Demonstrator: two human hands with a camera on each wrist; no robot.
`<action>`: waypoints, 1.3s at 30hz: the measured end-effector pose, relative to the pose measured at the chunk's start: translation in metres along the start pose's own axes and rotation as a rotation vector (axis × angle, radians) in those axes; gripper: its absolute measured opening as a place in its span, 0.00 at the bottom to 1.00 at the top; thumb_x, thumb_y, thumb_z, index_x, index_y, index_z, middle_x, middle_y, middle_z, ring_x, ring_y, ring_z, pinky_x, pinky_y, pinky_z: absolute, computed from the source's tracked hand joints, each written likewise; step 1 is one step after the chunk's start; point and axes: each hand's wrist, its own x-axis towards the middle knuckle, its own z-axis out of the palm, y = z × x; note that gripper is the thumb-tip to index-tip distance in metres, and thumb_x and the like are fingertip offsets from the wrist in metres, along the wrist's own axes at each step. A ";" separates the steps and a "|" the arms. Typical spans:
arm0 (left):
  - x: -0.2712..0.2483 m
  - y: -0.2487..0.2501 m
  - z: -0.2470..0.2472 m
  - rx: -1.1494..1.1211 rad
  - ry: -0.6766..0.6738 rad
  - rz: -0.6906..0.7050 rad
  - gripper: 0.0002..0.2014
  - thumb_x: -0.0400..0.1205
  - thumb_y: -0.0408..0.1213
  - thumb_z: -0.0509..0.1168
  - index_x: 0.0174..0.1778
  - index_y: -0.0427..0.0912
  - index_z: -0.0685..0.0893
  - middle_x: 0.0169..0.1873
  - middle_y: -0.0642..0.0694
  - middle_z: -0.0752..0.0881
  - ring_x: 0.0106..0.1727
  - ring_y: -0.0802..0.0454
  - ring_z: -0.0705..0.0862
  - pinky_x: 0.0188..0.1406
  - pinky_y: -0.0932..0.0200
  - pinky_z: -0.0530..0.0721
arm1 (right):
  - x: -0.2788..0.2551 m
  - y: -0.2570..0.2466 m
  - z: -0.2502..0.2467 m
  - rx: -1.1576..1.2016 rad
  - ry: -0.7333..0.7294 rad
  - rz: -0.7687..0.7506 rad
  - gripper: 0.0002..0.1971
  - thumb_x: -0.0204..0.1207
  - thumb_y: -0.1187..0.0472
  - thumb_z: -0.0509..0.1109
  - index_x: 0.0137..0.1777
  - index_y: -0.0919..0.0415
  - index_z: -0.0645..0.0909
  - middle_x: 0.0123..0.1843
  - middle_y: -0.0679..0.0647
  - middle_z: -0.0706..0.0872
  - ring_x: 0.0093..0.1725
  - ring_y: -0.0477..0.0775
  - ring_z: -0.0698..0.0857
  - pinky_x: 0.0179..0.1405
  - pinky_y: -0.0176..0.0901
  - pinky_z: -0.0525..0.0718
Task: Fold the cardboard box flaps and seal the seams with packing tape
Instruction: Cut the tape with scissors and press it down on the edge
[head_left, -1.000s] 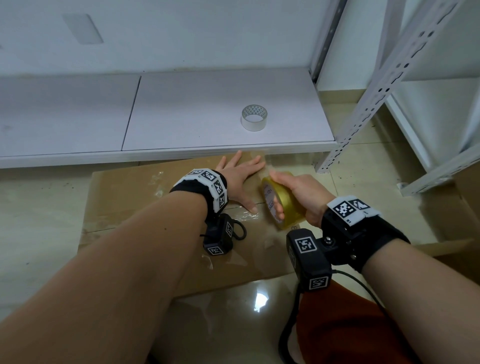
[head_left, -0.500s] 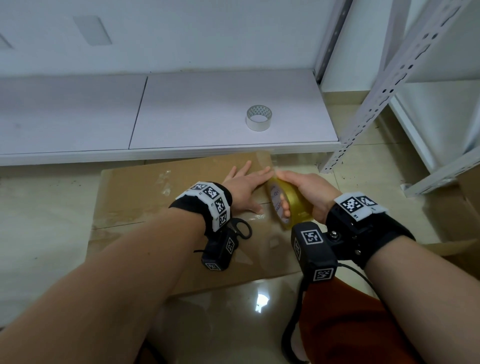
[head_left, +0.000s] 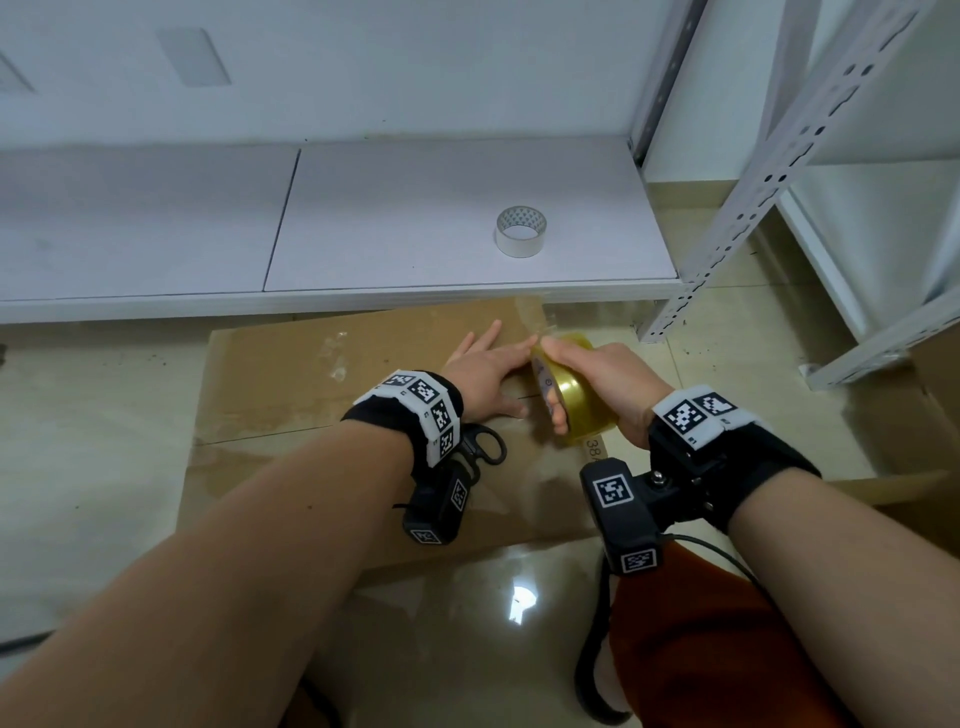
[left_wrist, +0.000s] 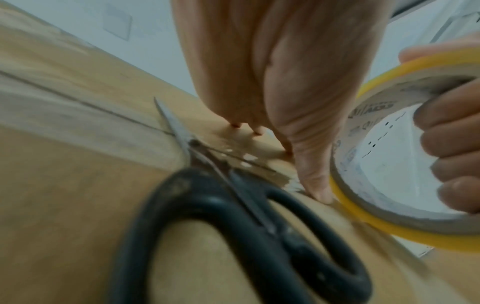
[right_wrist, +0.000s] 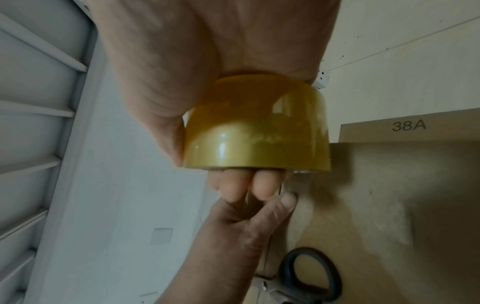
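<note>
A flat brown cardboard box (head_left: 291, 384) lies on the tiled floor, with clear tape strips along its seam (left_wrist: 85, 107). My left hand (head_left: 493, 371) presses flat on the cardboard with straight fingers (left_wrist: 259, 131). My right hand (head_left: 602, 379) grips a yellow packing tape roll (head_left: 569, 400) just right of the left hand, fingers curled through its core (left_wrist: 446, 144). In the right wrist view the roll (right_wrist: 257, 131) fills the middle, above the left thumb (right_wrist: 285, 200). A clear tape strip (head_left: 535, 317) runs from the roll to the box's far edge.
Black-handled scissors (head_left: 480, 447) lie on the cardboard under my left wrist (left_wrist: 259, 236). A second, clear tape roll (head_left: 521, 231) stands on the low white shelf (head_left: 395, 223) behind the box. A perforated metal rack post (head_left: 727, 223) rises at the right. Another cardboard piece (head_left: 935, 395) sits far right.
Both hands have slid away from me along the box toward its far edge, the right hand carrying the tape roll. The scissors' handles have come into view behind the left wrist.
</note>
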 end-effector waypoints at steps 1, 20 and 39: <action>-0.001 -0.001 0.000 0.007 0.001 0.003 0.42 0.78 0.50 0.70 0.84 0.57 0.54 0.83 0.59 0.57 0.84 0.51 0.37 0.81 0.47 0.34 | 0.000 -0.001 0.002 -0.007 0.004 0.001 0.24 0.77 0.45 0.69 0.38 0.70 0.83 0.28 0.65 0.85 0.23 0.59 0.83 0.31 0.45 0.84; -0.001 0.002 0.003 0.071 -0.037 -0.020 0.50 0.72 0.59 0.72 0.83 0.62 0.47 0.83 0.64 0.48 0.84 0.48 0.34 0.81 0.42 0.33 | -0.005 0.005 0.007 0.090 0.049 0.039 0.23 0.77 0.46 0.69 0.35 0.69 0.80 0.22 0.59 0.82 0.20 0.57 0.80 0.28 0.43 0.81; 0.000 0.002 0.003 0.056 -0.045 -0.041 0.51 0.72 0.60 0.72 0.85 0.59 0.47 0.83 0.66 0.45 0.83 0.50 0.33 0.80 0.44 0.31 | -0.010 0.009 -0.001 0.054 -0.019 0.096 0.23 0.78 0.47 0.68 0.33 0.68 0.78 0.22 0.60 0.81 0.21 0.58 0.78 0.29 0.45 0.80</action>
